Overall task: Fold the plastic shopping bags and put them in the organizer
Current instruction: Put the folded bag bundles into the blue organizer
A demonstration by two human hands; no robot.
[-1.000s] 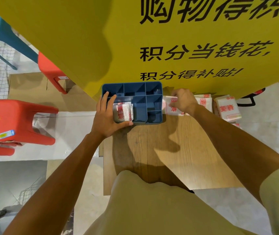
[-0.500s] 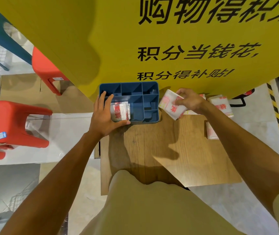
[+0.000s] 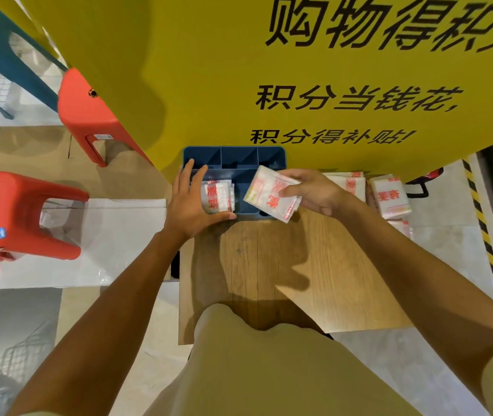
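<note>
1. One folded bag [image 3: 270, 195] is hovering over the right side of the blue organizer [image 3: 233, 159], pinched by the right hand [image 3: 314, 192] with its fingers curled on it.
2. Folded bags in the organizer [image 3: 218, 195] are standing in its near-left compartment.
3. The left hand [image 3: 191, 205] is bracing the organizer's left side, fingers extended, thumb along the near wall.
4. Spare folded bags [image 3: 389, 195] are lying to the right, beside the wooden worktop [image 3: 269, 265].

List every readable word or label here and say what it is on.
"购物得积…", cut off at the edge: yellow board.
"积分当钱花,": yellow board.
"积分得补贴!": yellow board.
Red print on the folded bag in the right hand: blurred.
Sticker on the red stool: too small.
</note>
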